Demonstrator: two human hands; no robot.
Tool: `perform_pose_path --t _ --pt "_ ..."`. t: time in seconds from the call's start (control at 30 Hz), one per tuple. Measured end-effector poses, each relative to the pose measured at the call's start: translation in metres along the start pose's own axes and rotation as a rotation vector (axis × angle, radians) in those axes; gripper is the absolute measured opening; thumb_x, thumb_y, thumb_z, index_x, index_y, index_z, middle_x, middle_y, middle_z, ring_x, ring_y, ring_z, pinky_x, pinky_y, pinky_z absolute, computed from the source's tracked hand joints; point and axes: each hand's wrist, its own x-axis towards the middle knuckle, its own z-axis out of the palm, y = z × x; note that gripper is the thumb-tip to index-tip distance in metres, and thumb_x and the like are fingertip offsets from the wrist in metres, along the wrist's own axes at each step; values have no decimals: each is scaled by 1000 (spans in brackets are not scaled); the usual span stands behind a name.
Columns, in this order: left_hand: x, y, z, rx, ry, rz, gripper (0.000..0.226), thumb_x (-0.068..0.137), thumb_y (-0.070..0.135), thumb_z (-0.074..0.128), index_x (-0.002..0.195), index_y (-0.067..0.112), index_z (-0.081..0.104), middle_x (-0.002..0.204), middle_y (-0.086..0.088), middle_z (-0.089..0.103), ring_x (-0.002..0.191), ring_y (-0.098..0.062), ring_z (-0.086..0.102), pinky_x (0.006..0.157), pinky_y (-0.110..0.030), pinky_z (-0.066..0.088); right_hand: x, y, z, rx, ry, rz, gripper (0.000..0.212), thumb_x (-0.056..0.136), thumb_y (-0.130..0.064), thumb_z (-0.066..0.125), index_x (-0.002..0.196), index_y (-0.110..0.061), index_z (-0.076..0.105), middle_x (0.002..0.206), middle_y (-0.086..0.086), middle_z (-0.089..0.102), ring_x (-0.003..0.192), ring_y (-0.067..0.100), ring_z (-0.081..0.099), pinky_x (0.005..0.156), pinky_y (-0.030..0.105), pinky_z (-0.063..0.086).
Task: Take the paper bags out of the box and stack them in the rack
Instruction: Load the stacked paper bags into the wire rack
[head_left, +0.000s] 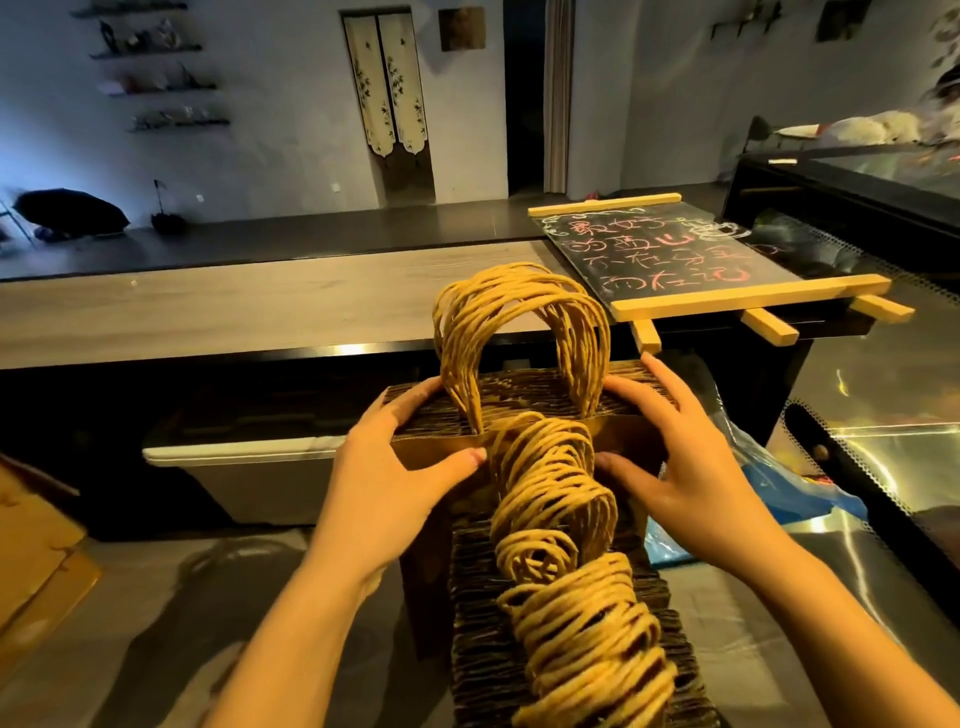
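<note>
1. A thick bundle of paper bags (524, 397) is clamped between both hands at the far end of a long row of bags (478, 654). The left hand (410, 462) is curled round the bundle's left part, with its fingers (415, 397) over the top edges and the thumb on the near face. The right hand (670, 457) is set the same way on the right part. Whether the row stands in the box or in the rack cannot be told.
2. The bundle is held by squeeze alone. If the pressure is eased during a lift, the inner bags could slide down and fan out.
3. The bundle's upright handles (519, 322) stand right against the flattened handles (571, 597) of the row. Loops could be snagged, and neighbouring bags dragged up or tipped over.
4. The top edges could be creased if the fingers are pressed in too hard.
5. A chalkboard (675, 254) lies at the edge of the tabletop (208, 312) just beyond the right hand, with its wooden feet overhanging. It could be knocked if the bundle is swung that way.
6. A blue plastic bag (779, 483) lies beside the row and could be caught by the right wrist.
</note>
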Motion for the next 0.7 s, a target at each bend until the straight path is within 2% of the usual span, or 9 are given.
perform_pose_path --t 0.1,0.2,0.27,0.37,0.47,0.6,0.63,0.7 --pt "-2 3 4 -37 21 25 53 66 31 82 95 62 50 134 8 52 129 -14 44 105 -46 40 3 4 -1 7 44 -22 71 79 -14 73 115 -59 32 154 -2 22 131 -7 16 96 -4 15" --pt "-3 2 6 -64 14 44 53 67 27 81 99 58 51 130 9 53 122 -12 50 102 -44 44 -7 5 1 13 125 -14 73 75 -10 76 115 -57 36 151 0 29 133 4 26 105 23 30" --pt "-2 5 8 -58 -9 74 55 69 26 80 101 56 49 127 10 53 116 -9 53 100 -40 46 -14 4 2 30 191 -4 72 74 -8 76 114 -56 39 150 1 31 134 10 30 104 33 35" --pt "-1 3 12 30 -13 96 57 71 31 78 107 58 42 135 9 46 122 -9 47 104 -40 42 -14 5 0 29 183 18 71 75 -9 74 114 -56 38 152 0 29 135 10 27 104 33 35" --pt "-3 -2 12 51 -2 107 56 71 35 77 99 66 40 141 7 42 130 -14 41 107 -46 38 -10 7 -1 14 143 12 70 77 -11 73 114 -58 35 153 -1 25 134 6 23 104 31 33" --pt "1 0 9 15 -34 107 59 71 28 78 97 61 37 131 10 46 120 -10 48 103 -38 43 -11 7 3 19 124 -26 69 79 -13 72 117 -57 33 155 -2 20 128 -10 16 104 25 29" --pt "2 1 8 4 -48 114 59 71 27 79 97 61 38 128 12 47 118 -9 49 101 -36 44 -12 9 3 27 114 -34 67 81 -18 72 120 -56 33 155 -3 20 130 -12 14 105 24 27" --pt "1 0 8 -24 -47 108 59 71 34 79 106 64 42 134 11 47 124 -10 46 104 -40 42 -13 11 1 56 90 -33 65 82 -37 67 131 -51 26 153 -15 21 141 -5 9 112 30 24"
